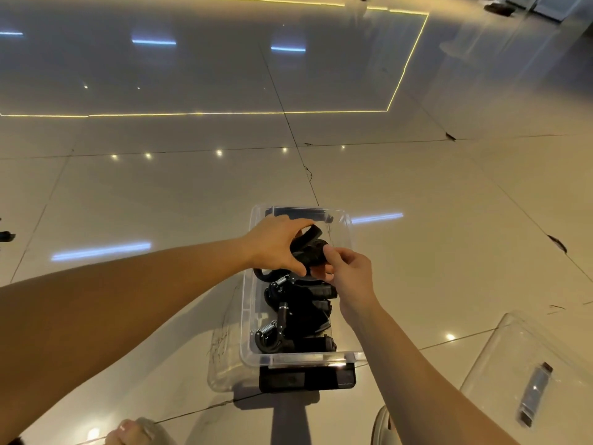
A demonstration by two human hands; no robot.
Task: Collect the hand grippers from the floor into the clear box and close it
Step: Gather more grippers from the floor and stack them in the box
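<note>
The clear box [245,313] stands open on the floor in front of me, with a black latch at its near end. Several black hand grippers [301,313] with metal springs lie packed inside it. Over the far half of the box, my left hand [276,244] and my right hand [349,274] both hold one black hand gripper [309,250]. The left grips it from above and the right pinches its near side. The clear lid [513,364], with a black latch strip, lies on the floor to the right.
Glossy beige floor tiles with light reflections stretch all around. My feet [141,431] show at the bottom edge on either side of the box. A small dark object [6,236] lies at the far left edge.
</note>
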